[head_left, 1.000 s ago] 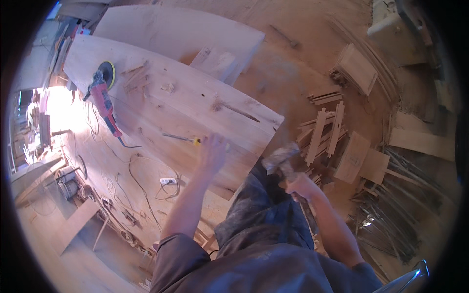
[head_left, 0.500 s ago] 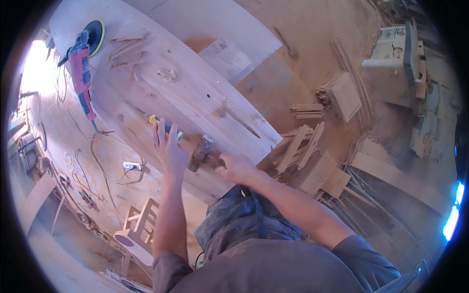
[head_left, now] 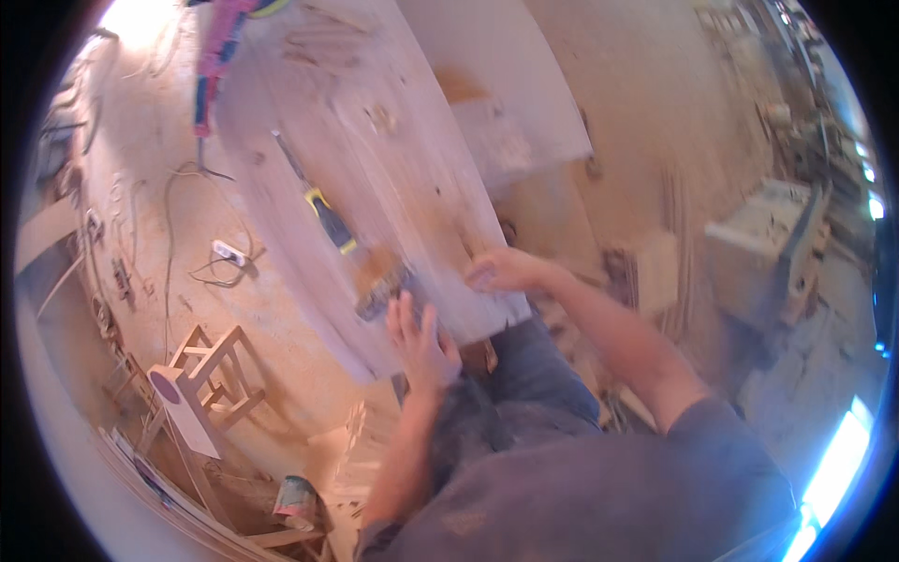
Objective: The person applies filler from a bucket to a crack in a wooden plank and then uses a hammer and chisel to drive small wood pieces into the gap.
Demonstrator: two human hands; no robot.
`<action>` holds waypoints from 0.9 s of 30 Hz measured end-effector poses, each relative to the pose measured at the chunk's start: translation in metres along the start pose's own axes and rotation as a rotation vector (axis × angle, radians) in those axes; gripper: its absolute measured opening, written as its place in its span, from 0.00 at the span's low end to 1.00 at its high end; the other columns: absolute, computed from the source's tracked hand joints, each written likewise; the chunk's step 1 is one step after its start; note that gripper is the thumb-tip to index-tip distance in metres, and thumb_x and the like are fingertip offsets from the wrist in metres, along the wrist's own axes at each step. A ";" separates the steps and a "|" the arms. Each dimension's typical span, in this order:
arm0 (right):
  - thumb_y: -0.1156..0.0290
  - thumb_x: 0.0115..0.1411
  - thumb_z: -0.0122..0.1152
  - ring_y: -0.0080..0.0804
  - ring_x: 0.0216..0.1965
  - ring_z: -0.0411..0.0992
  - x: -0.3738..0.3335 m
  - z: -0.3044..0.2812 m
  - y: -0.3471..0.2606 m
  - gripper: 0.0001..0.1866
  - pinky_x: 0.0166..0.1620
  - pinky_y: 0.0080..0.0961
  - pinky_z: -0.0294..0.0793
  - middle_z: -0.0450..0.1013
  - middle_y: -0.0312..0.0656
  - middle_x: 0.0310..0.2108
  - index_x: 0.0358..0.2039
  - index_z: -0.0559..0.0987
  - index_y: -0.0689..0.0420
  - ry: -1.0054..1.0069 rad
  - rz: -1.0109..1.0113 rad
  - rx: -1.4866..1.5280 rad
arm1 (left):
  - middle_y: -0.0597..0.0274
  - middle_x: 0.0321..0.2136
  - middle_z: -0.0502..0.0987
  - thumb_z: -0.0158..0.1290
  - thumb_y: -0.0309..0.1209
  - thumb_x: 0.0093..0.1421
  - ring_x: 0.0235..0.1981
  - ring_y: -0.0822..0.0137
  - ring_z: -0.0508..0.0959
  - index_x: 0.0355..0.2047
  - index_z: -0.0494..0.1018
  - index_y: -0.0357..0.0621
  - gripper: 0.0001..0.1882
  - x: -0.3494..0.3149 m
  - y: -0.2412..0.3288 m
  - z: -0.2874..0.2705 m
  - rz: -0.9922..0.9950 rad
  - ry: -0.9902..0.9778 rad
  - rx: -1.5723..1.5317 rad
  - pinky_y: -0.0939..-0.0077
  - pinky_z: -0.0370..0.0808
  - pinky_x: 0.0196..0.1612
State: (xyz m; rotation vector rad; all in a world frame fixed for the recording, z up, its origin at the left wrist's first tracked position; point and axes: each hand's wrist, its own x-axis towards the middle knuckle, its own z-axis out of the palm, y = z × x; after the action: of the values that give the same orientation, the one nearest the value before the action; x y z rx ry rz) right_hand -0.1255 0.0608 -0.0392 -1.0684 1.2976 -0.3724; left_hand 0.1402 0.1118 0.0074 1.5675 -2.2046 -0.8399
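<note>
A chisel (head_left: 330,223) with a dark, yellow-trimmed handle lies on a pale wooden slab (head_left: 421,178), its blade pointing away from me. Nearer to me sits a blocky, mallet-like tool (head_left: 382,292) with a brown part and a worn grey side; blur hides its exact shape. My left hand (head_left: 426,351) is right beside this block, fingers apart, with fingertips at its near edge; I cannot tell whether they touch. Over the slab's right edge, my right hand (head_left: 506,270) appears loosely open, its fingers blurred and nothing visible in them.
A pink and black angle polisher (head_left: 213,66) lies at the slab's far left, near wood strips (head_left: 328,42). A white power strip (head_left: 228,253) and cords are on the floor. A wooden stool-like frame (head_left: 215,375) stands lower left; a machine (head_left: 763,234) stands right.
My left hand has left the chisel, which now lies on the slab, and moved to the blocky tool. My right hand has let go of that tool. The whole view has turned.
</note>
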 end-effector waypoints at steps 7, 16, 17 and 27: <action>0.73 0.55 0.59 0.37 0.38 0.81 -0.029 -0.101 0.027 0.15 0.42 0.32 0.79 0.82 0.46 0.36 0.43 0.84 0.58 0.751 0.297 -0.329 | 0.45 0.71 0.57 0.52 0.26 0.57 0.74 0.40 0.48 0.57 0.73 0.42 0.25 -0.013 0.013 0.033 -0.229 -0.066 0.137 0.44 0.47 0.73; 0.67 0.60 0.57 0.43 0.42 0.80 0.104 -0.108 -0.050 0.14 0.48 0.38 0.76 0.81 0.54 0.38 0.41 0.83 0.61 0.459 -0.137 -0.569 | 0.52 0.66 0.66 0.54 0.23 0.49 0.74 0.51 0.55 0.50 0.77 0.45 0.24 -0.029 -0.037 0.036 -0.063 0.059 0.098 0.46 0.50 0.73; 0.67 0.60 0.57 0.46 0.43 0.80 0.123 -0.095 -0.076 0.14 0.49 0.38 0.76 0.81 0.55 0.38 0.40 0.83 0.61 0.476 -0.181 -0.554 | 0.52 0.65 0.68 0.54 0.23 0.48 0.73 0.50 0.57 0.49 0.77 0.44 0.24 -0.031 -0.038 0.030 -0.081 0.090 0.116 0.46 0.52 0.73; 0.69 0.60 0.56 0.54 0.46 0.78 0.267 -0.084 -0.222 0.09 0.49 0.46 0.77 0.79 0.56 0.42 0.38 0.79 0.57 0.471 -0.199 -0.875 | 0.39 0.54 0.74 0.51 0.15 0.48 0.54 0.35 0.73 0.46 0.75 0.35 0.21 -0.025 0.057 0.049 -0.528 0.459 -0.073 0.44 0.71 0.57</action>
State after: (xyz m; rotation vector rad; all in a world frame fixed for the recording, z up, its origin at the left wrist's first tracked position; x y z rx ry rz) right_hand -0.0513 -0.2879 -0.0113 -1.9338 1.8473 -0.1989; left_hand 0.0792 0.1618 0.0061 2.0916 -1.4493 -0.5945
